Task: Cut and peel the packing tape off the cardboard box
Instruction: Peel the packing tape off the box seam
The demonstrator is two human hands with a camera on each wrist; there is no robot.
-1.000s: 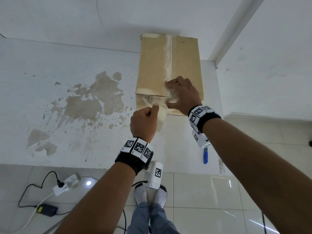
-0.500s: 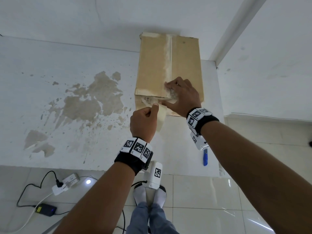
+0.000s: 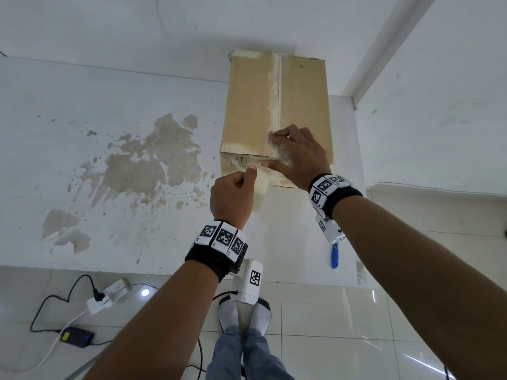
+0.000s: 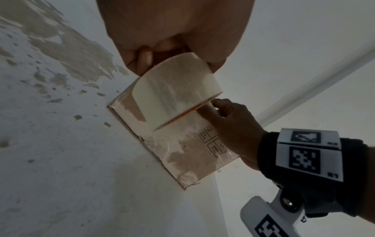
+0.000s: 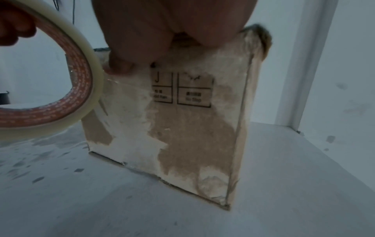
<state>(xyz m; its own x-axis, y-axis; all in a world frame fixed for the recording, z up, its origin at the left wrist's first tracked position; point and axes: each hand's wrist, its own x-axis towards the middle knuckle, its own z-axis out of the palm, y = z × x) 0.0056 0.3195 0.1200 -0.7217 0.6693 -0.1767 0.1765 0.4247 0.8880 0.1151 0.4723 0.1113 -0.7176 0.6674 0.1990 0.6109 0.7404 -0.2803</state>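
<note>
A tall brown cardboard box [image 3: 252, 105] with whitish tape residue stands on the white table [image 3: 109, 105] against the wall. My left hand [image 3: 233, 196] grips a roll of pale packing tape [image 4: 176, 89] just in front of the box's near face [image 5: 192, 136]. The roll [image 5: 40, 80] shows its orange-printed core in the right wrist view. My right hand [image 3: 296, 157] lies flat on the box top at its near edge, fingers straight over the centre seam. Its thumb [image 5: 119, 67] presses on the upper front face beside the roll.
A blue utility knife [image 3: 334, 256] lies on the table near its front edge, under my right wrist. A large patch of peeled paint [image 3: 153, 165] marks the table at left. On the floor are a power strip [image 3: 109, 294], an adapter [image 3: 76, 337] and my feet [image 3: 244, 314].
My right thumb has slid left along the box's upper front edge toward the roll. The left hand and the roll have stayed nearly still.
</note>
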